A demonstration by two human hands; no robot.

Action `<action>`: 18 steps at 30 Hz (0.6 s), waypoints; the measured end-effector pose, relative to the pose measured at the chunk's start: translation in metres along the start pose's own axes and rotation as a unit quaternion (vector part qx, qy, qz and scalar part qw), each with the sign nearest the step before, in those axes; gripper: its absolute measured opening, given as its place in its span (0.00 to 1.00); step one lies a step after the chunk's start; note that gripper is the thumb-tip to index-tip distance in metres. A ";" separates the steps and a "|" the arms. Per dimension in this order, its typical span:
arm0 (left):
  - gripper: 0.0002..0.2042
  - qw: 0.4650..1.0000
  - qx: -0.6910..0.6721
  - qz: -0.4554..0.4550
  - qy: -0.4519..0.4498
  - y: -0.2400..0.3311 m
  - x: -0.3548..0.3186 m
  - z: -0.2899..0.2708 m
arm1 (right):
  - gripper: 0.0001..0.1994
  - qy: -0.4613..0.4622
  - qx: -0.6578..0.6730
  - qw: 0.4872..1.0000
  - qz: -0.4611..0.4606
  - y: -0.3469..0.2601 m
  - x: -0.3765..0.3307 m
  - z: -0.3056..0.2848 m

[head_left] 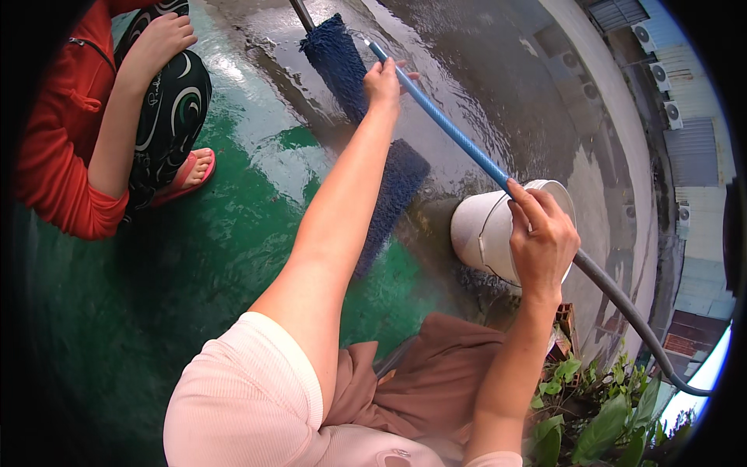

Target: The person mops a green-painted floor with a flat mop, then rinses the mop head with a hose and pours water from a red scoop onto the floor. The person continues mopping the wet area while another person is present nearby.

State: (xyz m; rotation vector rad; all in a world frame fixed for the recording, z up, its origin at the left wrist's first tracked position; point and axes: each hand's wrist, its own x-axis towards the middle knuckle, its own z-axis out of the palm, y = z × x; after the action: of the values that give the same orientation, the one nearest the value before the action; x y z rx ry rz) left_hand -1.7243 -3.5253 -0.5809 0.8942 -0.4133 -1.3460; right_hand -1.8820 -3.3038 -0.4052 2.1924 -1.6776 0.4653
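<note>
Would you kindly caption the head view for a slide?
Left hand and right hand hold a hose near dark blue shaggy fabric and a white bucket on wet ground.

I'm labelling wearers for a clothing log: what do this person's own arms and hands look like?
The left hand and right hand are bare, as are both forearms and wrists. The left sleeve is short, pale pink and finely ribbed, with a plain hem; only a matching pink edge of the right sleeve shows.
</note>
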 end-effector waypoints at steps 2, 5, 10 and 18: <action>0.12 1.000 -0.002 0.004 -0.012 0.005 0.001 0.002 | 0.12 0.002 -0.003 1.000 -0.001 -0.003 0.001 -0.002; 0.13 1.000 -0.008 0.012 -0.021 0.012 0.005 0.004 | 0.12 0.004 -0.004 1.000 0.002 -0.006 0.003 -0.002; 0.13 1.000 -0.022 0.007 -0.016 0.015 0.007 0.002 | 0.13 0.004 -0.002 1.000 0.003 -0.011 0.004 -0.003; 0.12 0.999 -0.032 -0.003 0.010 0.011 -0.001 0.001 | 0.12 -0.003 0.005 1.000 0.004 -0.011 0.001 -0.005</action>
State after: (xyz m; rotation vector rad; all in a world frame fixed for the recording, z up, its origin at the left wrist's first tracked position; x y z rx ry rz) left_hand -1.7180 -3.5252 -0.5720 0.8561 -0.3518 -1.3468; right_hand -1.8714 -3.2995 -0.4014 2.1963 -1.6915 0.4705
